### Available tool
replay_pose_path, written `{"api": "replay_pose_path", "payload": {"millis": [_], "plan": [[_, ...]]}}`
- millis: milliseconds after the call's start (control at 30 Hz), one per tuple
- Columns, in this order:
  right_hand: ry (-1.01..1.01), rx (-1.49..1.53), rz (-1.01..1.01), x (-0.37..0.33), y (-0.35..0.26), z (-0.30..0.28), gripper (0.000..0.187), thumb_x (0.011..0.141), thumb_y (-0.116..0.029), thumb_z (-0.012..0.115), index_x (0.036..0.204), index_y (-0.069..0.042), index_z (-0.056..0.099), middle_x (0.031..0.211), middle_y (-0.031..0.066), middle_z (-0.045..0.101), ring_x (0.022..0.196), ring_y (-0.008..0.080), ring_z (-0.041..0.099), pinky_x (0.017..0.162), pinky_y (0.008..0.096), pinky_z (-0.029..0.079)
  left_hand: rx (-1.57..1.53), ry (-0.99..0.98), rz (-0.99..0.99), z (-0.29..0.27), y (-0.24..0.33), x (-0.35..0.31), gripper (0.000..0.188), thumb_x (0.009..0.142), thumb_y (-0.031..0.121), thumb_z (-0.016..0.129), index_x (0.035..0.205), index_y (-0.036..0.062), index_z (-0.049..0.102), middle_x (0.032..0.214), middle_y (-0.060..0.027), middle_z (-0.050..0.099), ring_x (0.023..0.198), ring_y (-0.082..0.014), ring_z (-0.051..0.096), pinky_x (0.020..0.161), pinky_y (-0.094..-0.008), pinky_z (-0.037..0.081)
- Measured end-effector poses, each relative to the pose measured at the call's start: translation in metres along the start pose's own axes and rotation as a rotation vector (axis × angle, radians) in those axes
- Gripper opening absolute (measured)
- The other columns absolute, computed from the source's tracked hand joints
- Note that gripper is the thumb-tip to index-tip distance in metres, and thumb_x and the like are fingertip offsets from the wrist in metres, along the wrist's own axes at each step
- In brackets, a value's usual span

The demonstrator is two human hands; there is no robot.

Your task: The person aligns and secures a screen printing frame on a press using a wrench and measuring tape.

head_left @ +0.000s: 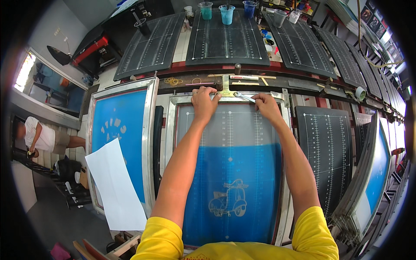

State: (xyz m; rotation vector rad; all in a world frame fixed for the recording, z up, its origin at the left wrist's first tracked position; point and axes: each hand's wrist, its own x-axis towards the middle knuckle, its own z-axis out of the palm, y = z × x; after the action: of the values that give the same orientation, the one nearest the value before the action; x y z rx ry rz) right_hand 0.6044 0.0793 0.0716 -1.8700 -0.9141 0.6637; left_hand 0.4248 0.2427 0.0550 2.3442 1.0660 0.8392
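Note:
Before me lies a screen-printing frame (172, 125) with a metal border and a mesh, grey at the far end and blue nearer me. A pale scooter picture (228, 198) shows in the blue part. At the frame's far edge sits a yellowish metal bracket (226, 92). My left hand (203, 104) is closed at the bracket's left end, thumb and fingers drawn together there. In the closed fingers of my right hand (267, 107) is a silver wrench (247, 98), its head against the bracket's right side. Part of the wrench's handle is hidden by those fingers.
Another blue screen frame (149, 112) leans on the left, partly covered by a white sheet (117, 186). Black printing boards (227, 37) line the far side, with paint cups (226, 15) on them. Several frames (368, 186) stand at right. A person (45, 136) is at far left.

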Motion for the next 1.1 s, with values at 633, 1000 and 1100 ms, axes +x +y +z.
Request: {"api": "replay_pose_path", "payload": {"millis": [633,1000,1100], "plan": [[0.025,0.283,0.240,-0.041,-0.024,0.042,0.022,0.087,-0.008,0.049,0.104,0.003,0.058,0.069,0.0071,0.065,0.055,0.0119,0.056,0.048,0.0263,0.042,0.042,-0.028,-0.024,-0.002,0.001,0.000,0.023,0.072,0.024,0.075,0.090,0.0116,0.067,0.097,-0.0058,0.062,0.099,-0.0309,0.051,0.085,-0.0445,0.040],[-0.020,0.550,0.323,-0.050,-0.034,0.073,0.021,0.089,-0.005,0.048,0.109,0.003,0.045,0.080,0.0146,0.064,0.060,0.0192,0.063,0.046,0.0290,0.046,0.053,-0.019,0.004,-0.004,-0.003,0.001,0.022,0.073,0.023,0.075,0.090,0.0115,0.067,0.097,-0.0064,0.061,0.098,-0.0313,0.051,0.083,-0.0462,0.041],[0.177,0.214,0.144,-0.036,-0.005,0.052,0.019,0.087,-0.006,0.050,0.104,0.002,0.048,0.081,0.0148,0.062,0.062,0.0211,0.063,0.051,0.0346,0.046,0.041,-0.022,0.011,-0.001,0.004,0.001,0.022,0.073,0.023,0.074,0.090,0.0115,0.067,0.097,-0.0058,0.062,0.099,-0.0308,0.051,0.083,-0.0457,0.041]]}}
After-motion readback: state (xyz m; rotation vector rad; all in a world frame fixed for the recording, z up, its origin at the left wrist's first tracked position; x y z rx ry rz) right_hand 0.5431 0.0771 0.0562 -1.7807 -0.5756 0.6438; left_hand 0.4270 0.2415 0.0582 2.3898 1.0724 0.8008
